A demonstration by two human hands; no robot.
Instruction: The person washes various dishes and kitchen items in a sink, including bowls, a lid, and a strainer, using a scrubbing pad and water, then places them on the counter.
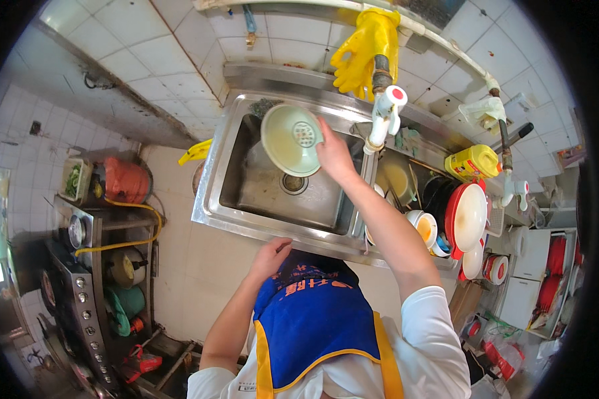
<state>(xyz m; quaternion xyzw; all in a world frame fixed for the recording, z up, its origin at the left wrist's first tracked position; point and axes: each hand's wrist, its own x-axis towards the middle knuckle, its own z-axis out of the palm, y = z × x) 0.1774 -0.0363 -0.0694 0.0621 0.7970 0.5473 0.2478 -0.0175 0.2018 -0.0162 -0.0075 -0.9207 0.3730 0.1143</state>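
Note:
My right hand (334, 152) grips the right rim of a pale green bowl (284, 144), which bears printed writing inside. The bowl is held tilted over the left basin of a stainless steel sink (214, 212), above its drain (294, 183). Close to the sink's front edge, my left hand (272, 257) has its fingers loosely bent beside my blue apron (319, 319). Nothing shows in that hand, but its palm is hidden. A white tap (385, 117) with a red-marked knob stands over the divider, near my right wrist.
Stacked dishes crowd the right basin, including a white cup (422, 224) and a red-rimmed white pan (469, 217). Behind them stands a yellow jug (471, 162). Yellow rubber gloves (367, 47) hang from the wall pipe. A stove (80, 299) and a metal rack (125, 224) are at left.

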